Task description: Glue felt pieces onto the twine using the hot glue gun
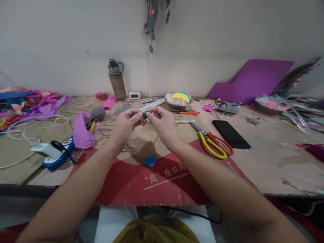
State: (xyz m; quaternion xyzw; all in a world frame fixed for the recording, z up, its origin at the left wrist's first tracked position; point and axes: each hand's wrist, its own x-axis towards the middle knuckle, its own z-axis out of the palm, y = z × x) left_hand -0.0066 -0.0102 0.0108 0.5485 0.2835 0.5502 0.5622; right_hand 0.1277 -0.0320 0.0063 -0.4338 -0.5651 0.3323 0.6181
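Both hands meet above the middle of the table, fingertips pinched together. Between them shows a small blue piece (144, 115), perhaps felt or paper; most of it is hidden by the fingers. My left hand (128, 122) grips it from the left, and my right hand (162, 123) from the right. Below them, a blue cut-out with a wavy edge (150, 160) lies on the red printed cardboard (121, 189). Grey yarn strands (102, 132) lie left of my left hand, near a grey yarn ball (98, 114).
Scissors with red and yellow handles (212, 141) and a black phone (231, 134) lie to the right. At left are a blue power strip (59, 155), a white cable and purple felt scraps (82, 130). A bottle (117, 81) and a bowl (178, 101) stand behind.
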